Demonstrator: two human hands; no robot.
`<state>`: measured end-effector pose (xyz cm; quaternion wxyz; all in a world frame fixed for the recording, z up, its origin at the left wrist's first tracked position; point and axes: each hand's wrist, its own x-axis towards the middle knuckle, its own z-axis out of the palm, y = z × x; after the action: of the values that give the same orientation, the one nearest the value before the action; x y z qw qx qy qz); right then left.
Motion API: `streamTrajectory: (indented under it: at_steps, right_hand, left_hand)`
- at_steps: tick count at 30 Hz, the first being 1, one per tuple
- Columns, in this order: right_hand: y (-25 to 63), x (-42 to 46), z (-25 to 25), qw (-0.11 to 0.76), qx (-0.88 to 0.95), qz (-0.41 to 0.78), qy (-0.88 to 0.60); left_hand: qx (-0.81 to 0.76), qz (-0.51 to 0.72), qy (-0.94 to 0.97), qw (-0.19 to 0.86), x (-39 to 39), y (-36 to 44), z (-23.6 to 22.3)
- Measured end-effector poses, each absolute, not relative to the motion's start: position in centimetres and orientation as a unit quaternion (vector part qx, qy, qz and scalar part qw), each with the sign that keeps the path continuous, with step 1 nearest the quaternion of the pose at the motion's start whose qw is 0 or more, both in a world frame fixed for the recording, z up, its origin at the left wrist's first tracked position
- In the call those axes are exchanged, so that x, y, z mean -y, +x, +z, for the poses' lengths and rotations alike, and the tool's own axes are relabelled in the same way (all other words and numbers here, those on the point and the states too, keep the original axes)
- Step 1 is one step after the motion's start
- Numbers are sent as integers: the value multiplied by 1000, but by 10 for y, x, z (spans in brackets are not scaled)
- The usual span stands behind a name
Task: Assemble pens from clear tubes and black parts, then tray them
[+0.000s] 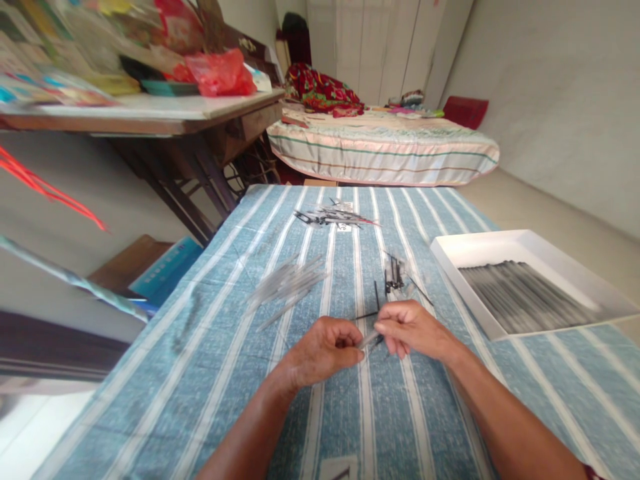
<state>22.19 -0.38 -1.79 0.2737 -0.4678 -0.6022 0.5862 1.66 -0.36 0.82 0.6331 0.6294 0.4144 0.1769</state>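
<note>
Over the striped tablecloth (pixel 295 427), my left hand (pixel 325 350) pinches a short, clear, thin tube (pixel 369 340) between thumb and fingers. My right hand (pixel 407 327) is closed at the tube's other end, with thumb and forefinger together; the exact contact is blurred. Thin black sticks (pixel 377 297) lie just beyond my right hand. Farther on is a small heap of short black pieces (pixel 395 275). To the left, a loose pile of clear tubes (pixel 290 283) lies on the cloth.
An open white box (pixel 523 243) on the right holds rows of dark sticks (pixel 515 293). Toward the table's far end is a mixed pile of dark and clear thin pieces (pixel 335 215). A cluttered desk (pixel 235 110) stands left, a bed (pixel 390 147) beyond.
</note>
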Motion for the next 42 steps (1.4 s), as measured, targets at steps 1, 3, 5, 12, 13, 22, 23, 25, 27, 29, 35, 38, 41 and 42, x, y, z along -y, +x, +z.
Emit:
streamTrajectory:
  at_steps: [1, 3, 5, 12, 13, 22, 23, 25, 27, 29, 35, 38, 41, 42]
  right_hand:
    - [222, 4, -18, 268, 597, 589, -475]
    - [221, 3, -19, 264, 580, 593, -492]
    - [221, 3, -20, 271, 579, 593, -489]
    - [219, 3, -22, 279, 568, 586, -505]
    - [219, 3, -22, 286, 564, 587, -505]
    - [215, 3, -24, 313, 534, 598, -510]
    - [214, 3, -24, 314, 527, 595, -519]
    - [213, 2, -24, 318, 514, 591, -534]
    - [213, 2, -23, 321, 501, 589, -547]
    - [213, 1, -23, 333, 489, 590, -549]
    - [207, 4, -23, 370, 492, 636, -466]
    - [197, 8, -23, 363, 506, 641, -448]
    - [188, 9, -22, 383, 494, 638, -450]
    - [187, 8, -22, 389, 490, 637, -450]
  left_hand:
    - [-413, 177, 630, 633, 4, 17, 8]
    - [-414, 175, 633, 630, 4, 17, 8]
    - [-421, 170, 639, 621, 4, 17, 9]
    - [-447, 180, 698, 529, 7, 22, 3]
    - [-452, 184, 709, 509, 7, 22, 2]
    - [-453, 182, 821, 295, 14, 28, 2]
    - [-447, 183, 840, 247, 16, 29, 2]
    - [-434, 179, 867, 164, 20, 33, 0]
    - [-428, 168, 881, 113, 23, 36, -1]
    - [-433, 169, 880, 100, 24, 37, -2]
    - [-546, 280, 740, 277, 16, 34, -4]
    - [-555, 310, 682, 361, 12, 35, -3]
    - [-547, 318, 675, 378, 11, 37, 0]
    - [-545, 319, 679, 374, 11, 37, 1]
